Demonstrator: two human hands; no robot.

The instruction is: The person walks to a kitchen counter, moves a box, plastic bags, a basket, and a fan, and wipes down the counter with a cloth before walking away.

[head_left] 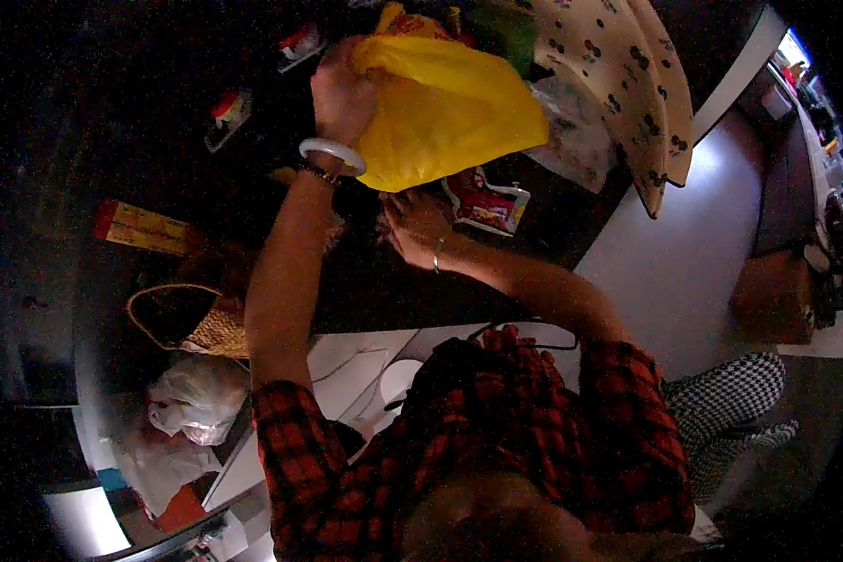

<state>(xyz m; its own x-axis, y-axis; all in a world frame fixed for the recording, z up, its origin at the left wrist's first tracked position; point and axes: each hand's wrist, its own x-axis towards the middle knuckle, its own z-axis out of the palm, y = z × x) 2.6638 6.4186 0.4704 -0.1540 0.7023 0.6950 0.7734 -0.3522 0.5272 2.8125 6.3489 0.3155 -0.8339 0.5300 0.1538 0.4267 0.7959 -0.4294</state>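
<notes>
My left hand (344, 92), with a white bangle at its wrist, is closed on the left edge of a yellow plastic bag (450, 117). The bag is spread out over the dark table, and its folds hide some of my fingertips. Just below the bag's lower edge, my right hand (414, 228) lies low over the table with its fingers stretched out. Dim light blurs its fingertips, but I see nothing held in them. Beside that hand, to the right, is a dark red printed packet (485, 201).
A clear plastic bag (571, 131) and a patterned cloth (628, 75) lie at the right. On the left are two small red-and-white packs (227, 110), a yellow-red box (143, 228), a woven basket (217, 328) and a white plastic bag (199, 398). A brown carton (773, 298) stands far right.
</notes>
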